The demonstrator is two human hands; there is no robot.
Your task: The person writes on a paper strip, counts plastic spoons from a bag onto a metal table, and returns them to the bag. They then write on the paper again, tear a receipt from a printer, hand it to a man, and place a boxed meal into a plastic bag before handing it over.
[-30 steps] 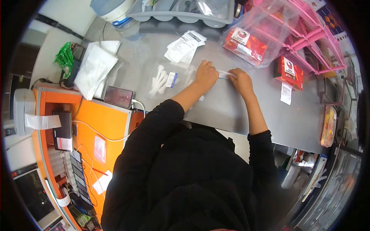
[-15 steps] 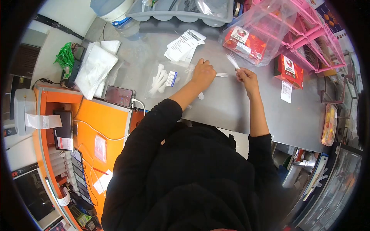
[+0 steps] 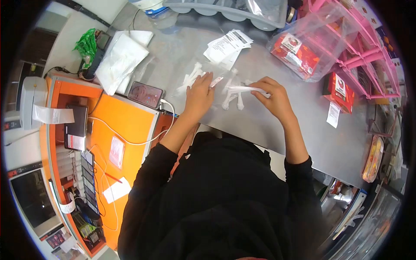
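My right hand (image 3: 274, 99) pinches a bundle of thin white strips (image 3: 243, 89) above the steel table, the strips pointing left. My left hand (image 3: 200, 96) lies with its fingers stretched out over a clear bag of white pieces (image 3: 190, 77), partly covering it. A small printed label (image 3: 216, 82) shows beside its fingertips. Between the hands, several white pieces with flared ends (image 3: 232, 100) are lying on the table; their exact kind is too small to make out.
Printed paper slips (image 3: 227, 48) lie beyond the hands. A grey tray (image 3: 225, 13) stands at the back. Red boxes (image 3: 299, 54) and a pink rack (image 3: 364, 56) are on the right. A phone (image 3: 145, 94) with a cable and white plastic bags (image 3: 121, 60) lie left.
My left hand has moved left onto the clear bag and its fingers have straightened. My right hand has lowered and turned its strips sideways. More white pieces now show between the hands.
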